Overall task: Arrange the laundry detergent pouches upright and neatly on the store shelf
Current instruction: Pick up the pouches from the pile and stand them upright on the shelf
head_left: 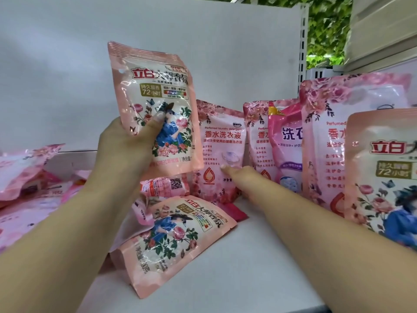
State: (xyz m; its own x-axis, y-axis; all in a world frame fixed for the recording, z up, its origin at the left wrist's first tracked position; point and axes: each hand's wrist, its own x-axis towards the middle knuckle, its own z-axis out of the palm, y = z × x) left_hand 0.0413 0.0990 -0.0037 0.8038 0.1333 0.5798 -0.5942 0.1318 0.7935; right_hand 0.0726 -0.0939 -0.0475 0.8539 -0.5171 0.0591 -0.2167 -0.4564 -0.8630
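Observation:
My left hand [128,150] grips a pink floral pouch [155,105] upright above the shelf, thumb across its front. My right hand [241,179] reaches forward with straight fingers and touches the front of a standing rose-print pouch [220,145]. A pouch like the held one [173,240] lies flat on the shelf below my left hand, and a small pouch [164,186] lies on its side behind it. To the right stand more pouches: a rose one [257,136], a magenta one [286,141], a large rose one [325,141] and a near floral one [383,172].
A heap of fallen pink pouches [27,188] fills the left of the white shelf [248,267]. The white back panel [203,53] rises behind, with a slotted upright [302,48] at its right edge. Green foliage [327,30] shows beyond.

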